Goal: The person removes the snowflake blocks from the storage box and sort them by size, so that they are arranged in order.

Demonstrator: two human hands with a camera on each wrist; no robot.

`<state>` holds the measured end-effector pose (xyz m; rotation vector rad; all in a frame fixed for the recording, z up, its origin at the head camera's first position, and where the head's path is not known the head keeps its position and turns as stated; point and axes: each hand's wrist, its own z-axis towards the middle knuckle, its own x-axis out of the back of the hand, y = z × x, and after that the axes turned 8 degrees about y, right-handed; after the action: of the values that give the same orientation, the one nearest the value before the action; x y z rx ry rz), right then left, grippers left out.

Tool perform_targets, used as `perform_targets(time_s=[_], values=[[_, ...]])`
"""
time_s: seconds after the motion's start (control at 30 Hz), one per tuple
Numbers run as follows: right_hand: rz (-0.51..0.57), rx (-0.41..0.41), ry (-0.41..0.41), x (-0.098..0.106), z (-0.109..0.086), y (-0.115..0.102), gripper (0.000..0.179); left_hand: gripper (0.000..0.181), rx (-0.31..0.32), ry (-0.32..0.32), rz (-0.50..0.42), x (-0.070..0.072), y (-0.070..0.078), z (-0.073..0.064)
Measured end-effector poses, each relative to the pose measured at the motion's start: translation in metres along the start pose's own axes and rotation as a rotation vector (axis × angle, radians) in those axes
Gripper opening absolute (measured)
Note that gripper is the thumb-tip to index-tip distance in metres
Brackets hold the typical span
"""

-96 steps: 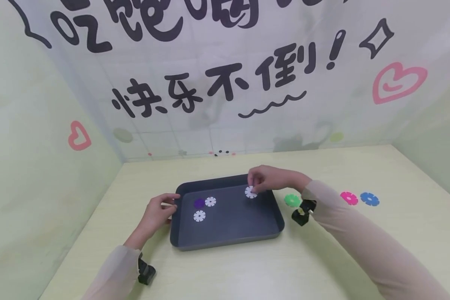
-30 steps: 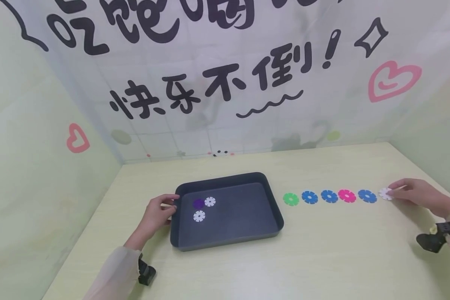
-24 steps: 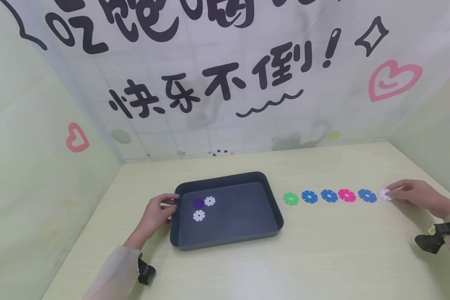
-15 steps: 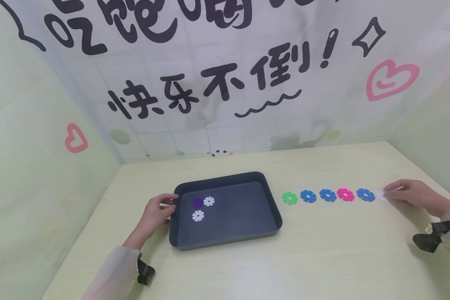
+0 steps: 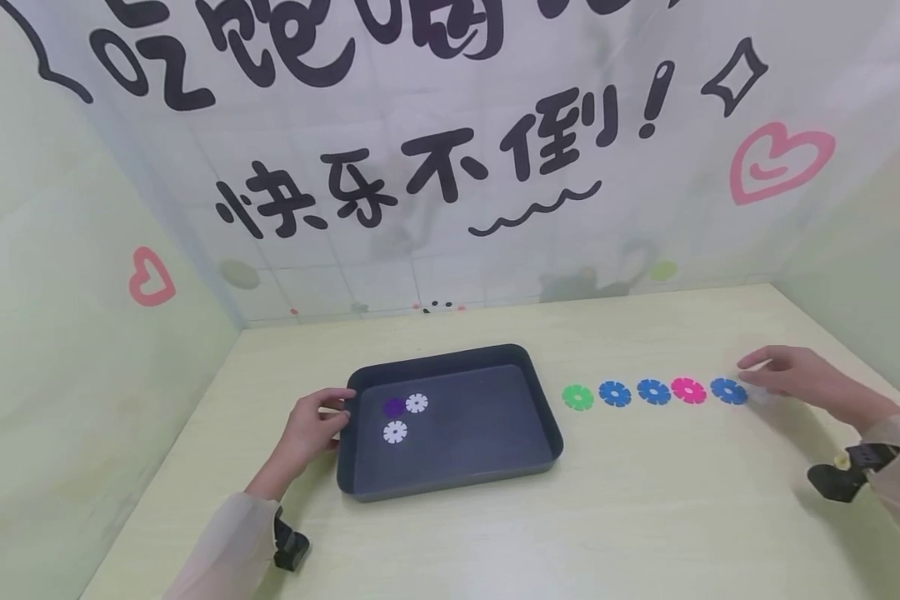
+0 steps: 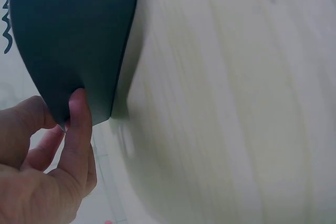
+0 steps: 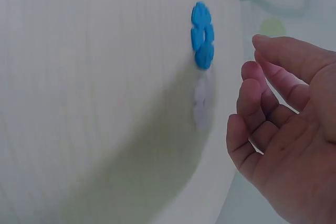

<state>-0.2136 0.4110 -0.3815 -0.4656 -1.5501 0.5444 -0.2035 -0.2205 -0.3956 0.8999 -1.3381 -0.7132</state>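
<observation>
My left hand (image 5: 305,429) pinches the left wall of a dark grey tray (image 5: 487,433); the left wrist view shows its fingers on the tray wall (image 6: 73,30). My right hand (image 5: 802,379) hovers at the right end of a row of snowflake discs, fingers bent loosely with nothing between them. Below it a white snowflake disc (image 7: 202,100) lies on the table, mostly hidden by the hand in the head view. Beside that disc lies a blue one (image 5: 729,392), then a pink one (image 5: 688,391), two more blue ones (image 5: 653,392) and a green one (image 5: 577,397).
Inside the tray, toward its left, lie a purple disc (image 5: 394,407) and two white discs (image 5: 417,403). The pale wooden table (image 5: 630,517) meets a printed backdrop (image 5: 390,275) behind and at both sides.
My right hand has carried a white disc from the tray to the row's right end, slid it toward the blue disc, let go and lifted. My left hand stays on the tray.
</observation>
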Motion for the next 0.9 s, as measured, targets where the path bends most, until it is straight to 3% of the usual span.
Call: perform_targets(time_s=[0.33,0.67,0.9], values=[[0.081,0.214,-0.061,-0.026,0.017,-0.087,0.033,0.039,-0.006,0.001,-0.001,0.0,0.001,-0.001],[0.22,0.389,-0.241,-0.068,0.04,-0.182,0.024,0.039,-0.002,0.004,-0.024,0.001,0.002,-0.001],[0.226,0.48,-0.404,-0.103,0.063,-0.243,0.022,0.039,0.013,-0.008,-0.037,0.001,0.002,-0.001]])
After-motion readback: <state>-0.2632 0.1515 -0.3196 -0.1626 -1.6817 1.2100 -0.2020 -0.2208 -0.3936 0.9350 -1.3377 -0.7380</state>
